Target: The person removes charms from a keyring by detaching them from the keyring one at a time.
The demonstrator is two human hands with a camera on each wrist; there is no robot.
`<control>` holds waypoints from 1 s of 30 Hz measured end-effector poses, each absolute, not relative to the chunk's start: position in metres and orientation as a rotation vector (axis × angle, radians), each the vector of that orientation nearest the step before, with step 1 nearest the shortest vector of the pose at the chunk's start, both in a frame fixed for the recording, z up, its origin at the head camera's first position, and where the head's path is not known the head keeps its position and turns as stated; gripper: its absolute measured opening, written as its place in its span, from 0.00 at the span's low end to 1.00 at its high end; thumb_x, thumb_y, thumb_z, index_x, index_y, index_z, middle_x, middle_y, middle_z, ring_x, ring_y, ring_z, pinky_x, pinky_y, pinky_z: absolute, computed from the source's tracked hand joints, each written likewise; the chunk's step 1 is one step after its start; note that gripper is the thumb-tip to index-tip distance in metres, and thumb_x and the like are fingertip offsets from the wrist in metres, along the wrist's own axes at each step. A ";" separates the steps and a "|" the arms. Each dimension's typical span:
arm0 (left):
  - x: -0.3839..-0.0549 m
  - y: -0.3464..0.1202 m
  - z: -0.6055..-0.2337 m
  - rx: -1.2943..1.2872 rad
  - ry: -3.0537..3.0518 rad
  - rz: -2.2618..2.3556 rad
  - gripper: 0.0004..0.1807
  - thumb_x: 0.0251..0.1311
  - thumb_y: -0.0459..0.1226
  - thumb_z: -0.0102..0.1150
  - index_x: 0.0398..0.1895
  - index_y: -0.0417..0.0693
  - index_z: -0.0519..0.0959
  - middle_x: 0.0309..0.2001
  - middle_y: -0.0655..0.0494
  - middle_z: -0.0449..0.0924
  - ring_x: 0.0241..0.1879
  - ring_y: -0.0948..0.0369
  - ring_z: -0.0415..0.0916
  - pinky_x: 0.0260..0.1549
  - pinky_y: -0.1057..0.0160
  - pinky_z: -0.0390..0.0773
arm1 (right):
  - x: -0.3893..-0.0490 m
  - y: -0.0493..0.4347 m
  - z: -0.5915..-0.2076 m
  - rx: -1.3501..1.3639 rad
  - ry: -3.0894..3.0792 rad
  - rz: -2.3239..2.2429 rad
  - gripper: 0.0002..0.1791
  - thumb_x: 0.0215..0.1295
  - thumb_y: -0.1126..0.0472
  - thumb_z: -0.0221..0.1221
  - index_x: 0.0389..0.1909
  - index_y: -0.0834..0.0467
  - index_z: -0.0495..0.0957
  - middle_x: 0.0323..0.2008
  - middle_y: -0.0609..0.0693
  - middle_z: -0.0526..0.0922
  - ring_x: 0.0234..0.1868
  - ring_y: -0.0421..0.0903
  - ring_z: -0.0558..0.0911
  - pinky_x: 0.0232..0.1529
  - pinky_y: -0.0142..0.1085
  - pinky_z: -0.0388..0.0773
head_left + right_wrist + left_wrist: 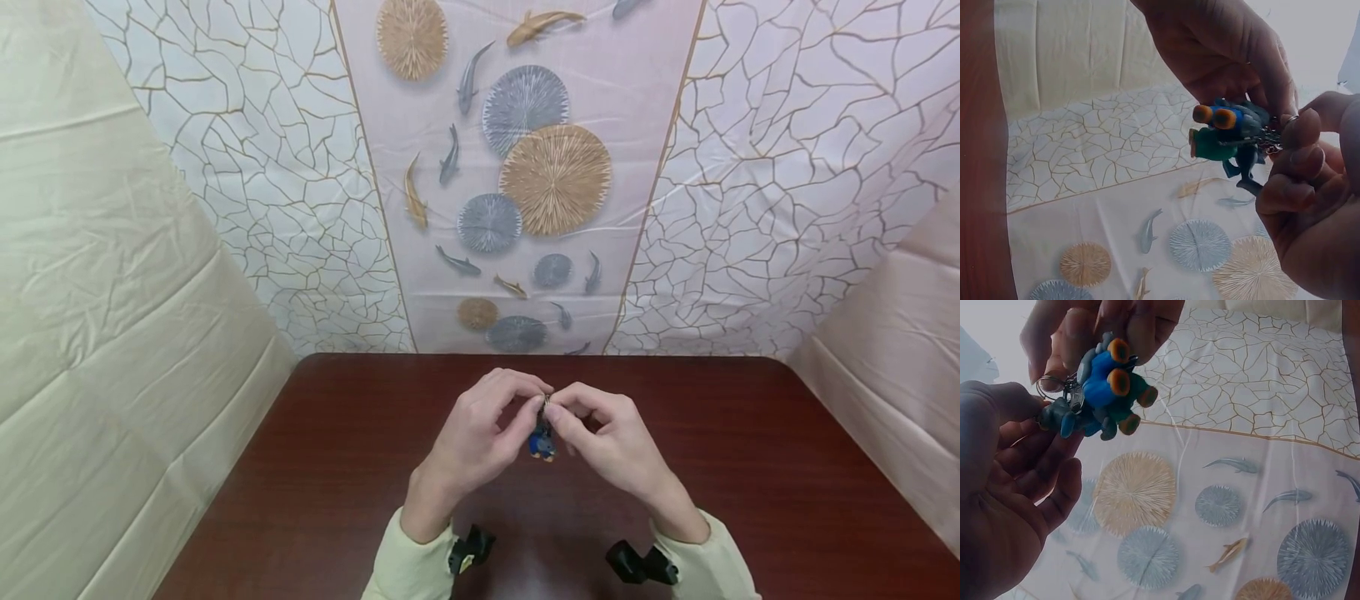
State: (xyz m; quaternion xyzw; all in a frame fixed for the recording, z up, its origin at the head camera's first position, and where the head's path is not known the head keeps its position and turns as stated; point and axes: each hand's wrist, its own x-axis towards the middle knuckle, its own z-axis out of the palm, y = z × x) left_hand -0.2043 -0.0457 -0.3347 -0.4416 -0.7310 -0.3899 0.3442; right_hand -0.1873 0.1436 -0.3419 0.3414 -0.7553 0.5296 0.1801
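Both hands hold a keychain up over the table, their fingertips almost meeting. Its small figures (542,446) hang below the fingers; in the left wrist view these figures (1107,387) are blue, green and grey, with orange-rimmed feet. Thin chains join them to a metal key ring (1049,384). My left hand (480,425) pinches at the ring end between thumb and fingers. From the other side, my right hand (618,437) grips the keychain near the same ring (1290,119). Fingertips partly hide the ring, and whether it is spread apart I cannot tell.
A dark red-brown table (337,467) lies under the hands. Behind it hangs a patterned cloth (510,275) with fish and round motifs; plain cream cloth (150,333) slopes along the left side, with similar cloth (892,358) at right. Black wrist cameras (472,548) sit by the cuffs.
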 end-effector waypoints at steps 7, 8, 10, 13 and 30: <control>-0.204 -0.046 -0.334 -1.152 -1.906 -1.006 0.03 0.67 0.32 0.56 0.39 0.44 0.79 0.42 0.55 0.83 0.43 0.63 0.78 0.42 0.71 0.76 | -0.187 0.142 -0.341 0.926 -2.141 1.517 0.11 0.64 0.73 0.59 0.34 0.52 0.79 0.16 0.44 0.74 0.15 0.38 0.72 0.15 0.28 0.68; -0.204 -0.046 -0.334 -1.151 -1.904 -1.009 0.03 0.66 0.32 0.56 0.39 0.44 0.79 0.43 0.55 0.83 0.43 0.62 0.78 0.43 0.71 0.77 | -0.187 0.142 -0.341 0.928 -2.135 1.513 0.11 0.63 0.73 0.59 0.34 0.53 0.79 0.16 0.44 0.74 0.16 0.37 0.72 0.15 0.28 0.68; -0.204 -0.047 -0.334 -1.144 -1.899 -1.018 0.03 0.66 0.31 0.56 0.39 0.44 0.79 0.43 0.54 0.84 0.44 0.62 0.79 0.43 0.72 0.77 | -0.187 0.141 -0.341 0.950 -2.120 1.501 0.11 0.62 0.74 0.60 0.35 0.53 0.80 0.16 0.44 0.75 0.16 0.36 0.72 0.15 0.27 0.68; -0.203 -0.049 -0.333 -1.131 -1.886 -1.041 0.04 0.64 0.29 0.57 0.40 0.44 0.79 0.43 0.54 0.84 0.44 0.62 0.79 0.41 0.73 0.77 | -0.187 0.141 -0.341 0.995 -2.107 1.486 0.12 0.62 0.75 0.60 0.35 0.54 0.80 0.18 0.44 0.76 0.17 0.34 0.72 0.15 0.27 0.68; -0.204 -0.060 -0.332 -1.050 -1.975 -1.106 0.04 0.63 0.32 0.62 0.39 0.46 0.80 0.37 0.56 0.82 0.34 0.66 0.76 0.33 0.74 0.77 | -0.187 0.143 -0.341 1.027 -2.073 1.529 0.12 0.61 0.77 0.59 0.36 0.57 0.80 0.21 0.48 0.81 0.18 0.39 0.77 0.18 0.29 0.74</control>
